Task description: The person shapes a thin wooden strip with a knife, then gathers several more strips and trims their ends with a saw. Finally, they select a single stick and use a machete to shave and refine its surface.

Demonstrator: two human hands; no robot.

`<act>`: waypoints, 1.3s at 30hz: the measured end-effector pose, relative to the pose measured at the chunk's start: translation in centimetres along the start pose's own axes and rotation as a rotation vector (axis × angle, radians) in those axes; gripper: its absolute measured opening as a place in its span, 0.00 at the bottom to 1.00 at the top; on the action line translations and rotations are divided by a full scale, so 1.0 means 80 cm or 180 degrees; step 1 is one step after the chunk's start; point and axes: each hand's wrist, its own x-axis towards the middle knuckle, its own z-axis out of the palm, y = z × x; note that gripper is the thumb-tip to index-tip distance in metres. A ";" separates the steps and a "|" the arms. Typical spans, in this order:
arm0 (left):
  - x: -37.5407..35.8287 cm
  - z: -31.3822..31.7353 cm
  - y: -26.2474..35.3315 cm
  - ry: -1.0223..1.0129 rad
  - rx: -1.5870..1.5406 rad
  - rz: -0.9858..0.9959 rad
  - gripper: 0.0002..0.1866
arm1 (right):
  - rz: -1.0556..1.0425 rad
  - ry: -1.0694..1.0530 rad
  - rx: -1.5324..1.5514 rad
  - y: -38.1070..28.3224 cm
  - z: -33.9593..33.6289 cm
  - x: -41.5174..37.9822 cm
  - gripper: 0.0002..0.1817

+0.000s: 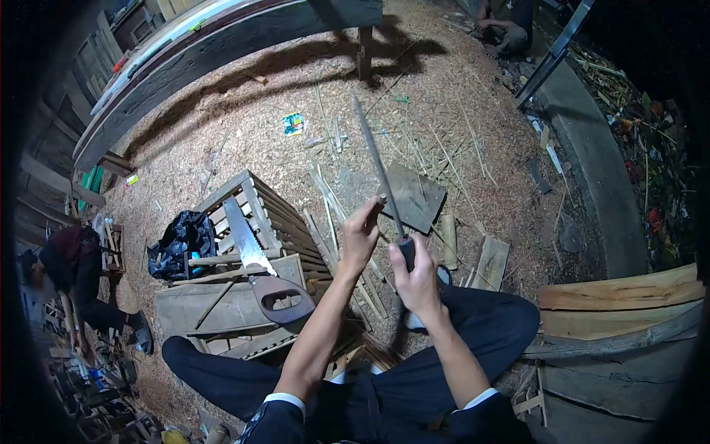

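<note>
My right hand is wrapped round the black handle of a long, thin grey file, which points up and away from me. Just left of the blade is my left hand, its fingers closed. A small dark-ended bit shows at those fingertips, too small to name. To the left, a handsaw with a brown handle lies on a slatted wooden crate, beyond the reach of both hands.
A black plastic bag rests by the crate. A dark flat board lies ahead among wood shavings and sticks. Stacked planks stand right. A long bench crosses the back. One person bends at left; another sits far right.
</note>
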 end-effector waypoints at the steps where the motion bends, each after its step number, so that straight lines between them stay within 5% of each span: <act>1: 0.004 0.001 -0.001 -0.0006 0.0102 0.0050 0.32 | 0.0002 -0.0030 0.0045 0.000 0.000 0.010 0.22; 6: 0.006 0.003 0.004 0.0158 0.0153 0.0374 0.32 | -0.0066 0.0036 -0.0052 -0.010 -0.007 0.014 0.21; 14: 0.006 0.009 0.014 0.0008 -0.0097 -0.0189 0.33 | -0.0127 0.0110 0.0068 -0.001 0.000 0.014 0.20; 39: 0.027 0.000 0.032 -0.0016 0.0067 0.0035 0.33 | -0.0077 0.0129 0.0179 -0.017 -0.008 0.016 0.21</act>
